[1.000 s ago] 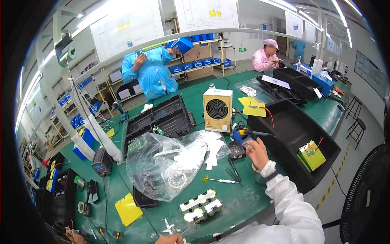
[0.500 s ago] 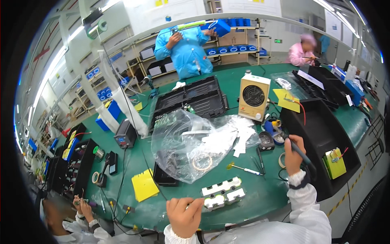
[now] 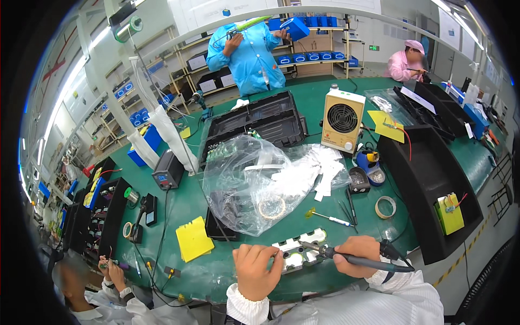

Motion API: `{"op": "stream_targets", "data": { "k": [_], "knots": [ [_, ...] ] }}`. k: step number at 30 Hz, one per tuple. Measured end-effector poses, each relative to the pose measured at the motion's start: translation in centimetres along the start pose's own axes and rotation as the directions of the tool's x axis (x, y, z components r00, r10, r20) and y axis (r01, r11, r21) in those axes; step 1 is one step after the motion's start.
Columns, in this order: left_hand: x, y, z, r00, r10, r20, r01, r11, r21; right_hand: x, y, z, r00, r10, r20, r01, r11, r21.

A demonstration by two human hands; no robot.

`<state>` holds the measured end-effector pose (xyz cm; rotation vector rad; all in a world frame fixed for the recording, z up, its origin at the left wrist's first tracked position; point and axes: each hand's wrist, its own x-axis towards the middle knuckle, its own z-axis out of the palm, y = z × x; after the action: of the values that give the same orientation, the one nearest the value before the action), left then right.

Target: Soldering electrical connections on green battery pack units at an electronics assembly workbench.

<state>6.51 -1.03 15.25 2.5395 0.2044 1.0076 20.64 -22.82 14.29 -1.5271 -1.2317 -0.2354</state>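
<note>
My right hand (image 3: 357, 253) grips a soldering iron (image 3: 391, 266) with a dark handle, its tip pointing left over a white-topped battery pack (image 3: 313, 236). Whether the tip touches the pack I cannot tell. At the pack's left end, my left hand (image 3: 257, 272) is closed in a pinch on a thin solder wire (image 3: 220, 229), which comes down from the upper left. The pack lies on the green table near its front edge, partly hidden by both hands.
Beyond the pack lie a clear plastic bag (image 3: 238, 187), a screwdriver (image 3: 333, 218), tweezers (image 3: 345, 210) and a tape roll (image 3: 385, 207). Yellow sheets (image 3: 193, 239) sit left, a fan unit (image 3: 343, 120) behind, a black tray (image 3: 428, 184) right. Co-workers are at left and across the table.
My right hand has brought the soldering iron left and nearer, from beside the black tray to over the battery pack. My left hand has shifted slightly right and up, still pinching.
</note>
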Motion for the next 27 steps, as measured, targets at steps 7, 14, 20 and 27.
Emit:
{"op": "stream_targets", "data": {
  "k": [7, 14, 20, 27],
  "knots": [
    [0.07, -0.03, 0.15, 1.000, 0.001, -0.021, -0.001, 1.000, 0.014, -0.35, 0.53, 0.82, 1.000, 0.010, -0.019, -0.010, 1.000, -0.002],
    [0.02, -0.11, 0.42, 0.999, 0.030, -0.033, -0.029, 1.000, 0.009, -0.19, 0.29, 0.71, 1.000, 0.007, -0.017, -0.008, 0.999, -0.031],
    [-0.01, -0.03, 0.54, 0.999, 0.019, -0.038, -0.019, 1.000, 0.001, 0.07, -0.08, 0.48, 1.000, 0.016, 0.005, -0.016, 0.999, -0.041],
    [-0.08, -0.05, 0.74, 0.998, 0.018, -0.052, -0.018, 1.000, -0.009, 0.01, -0.13, 0.63, 1.000, 0.005, -0.001, -0.005, 0.999, -0.043]
  ]
}}
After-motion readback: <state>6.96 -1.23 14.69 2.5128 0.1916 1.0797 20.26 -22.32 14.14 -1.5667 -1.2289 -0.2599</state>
